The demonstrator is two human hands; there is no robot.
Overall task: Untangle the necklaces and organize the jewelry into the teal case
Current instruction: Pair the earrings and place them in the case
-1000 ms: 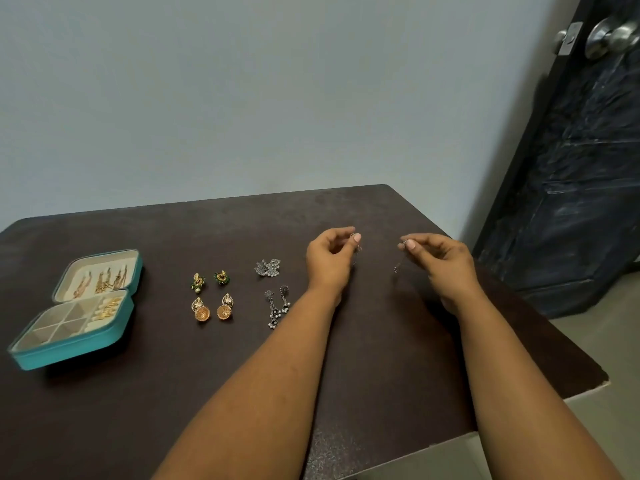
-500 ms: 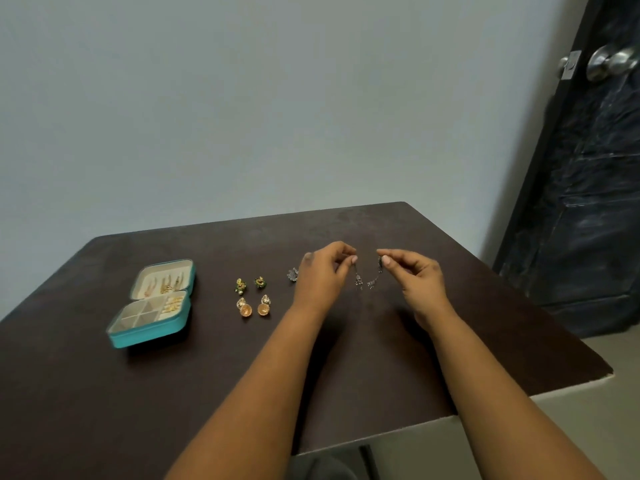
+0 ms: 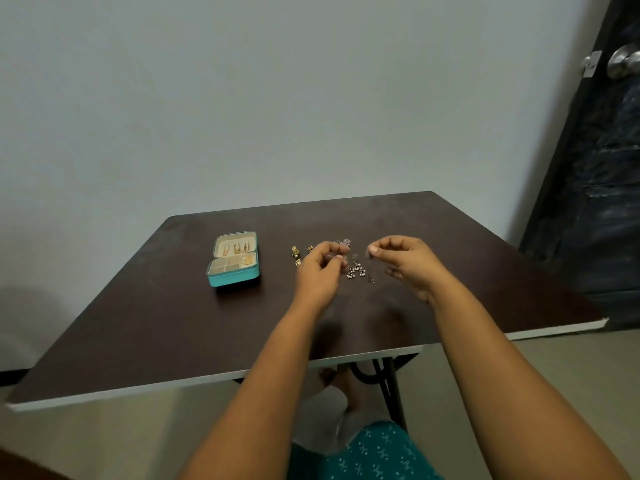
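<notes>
A: what's on the dark brown desk [image 3: 145,327]?

B: open teal case [image 3: 234,274] toward the far left corner, gold earrings [image 3: 295,251] partly behind the left hand [image 3: 320,271].

A: necklace?

B: thin silver chain [image 3: 370,271] hangs pinched in the right hand [image 3: 408,261]; left fingertips pinched too, can't tell on what.

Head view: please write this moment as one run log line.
left hand: pinching chain | right hand: pinching chain | teal case: open
</notes>
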